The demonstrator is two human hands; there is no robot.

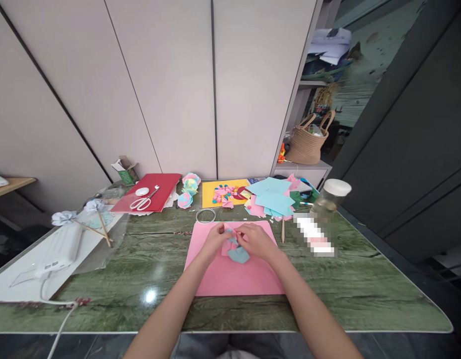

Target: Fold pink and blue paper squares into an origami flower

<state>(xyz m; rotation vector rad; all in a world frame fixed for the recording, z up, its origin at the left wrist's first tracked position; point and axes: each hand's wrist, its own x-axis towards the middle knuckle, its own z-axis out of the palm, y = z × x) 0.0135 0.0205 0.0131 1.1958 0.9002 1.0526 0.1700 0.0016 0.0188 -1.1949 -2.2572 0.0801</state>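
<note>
A pink paper sheet (238,279) lies flat in front of me on the table. Above its middle, my left hand (214,239) and my right hand (255,240) meet, fingertips bent inward and pinching a small folded pink and light-blue paper piece (229,245). The fingers partly cover it, so its exact shape cannot be made out. Just below the fingertips is a light-blue paper piece (239,256), and whether it is joined to the pink part is unclear. Beyond the left hand, at the sheet's far edge, rests a roll of thin wire (205,215).
Behind the sheet are a yellow sheet (208,195) with small pink and blue bits, stacked light-blue papers (273,199) and colourful paper balls (190,184). White scissors (141,202) lie on a red folder (161,187). A lidded jar (330,197) stands right, a white power strip (62,252) left.
</note>
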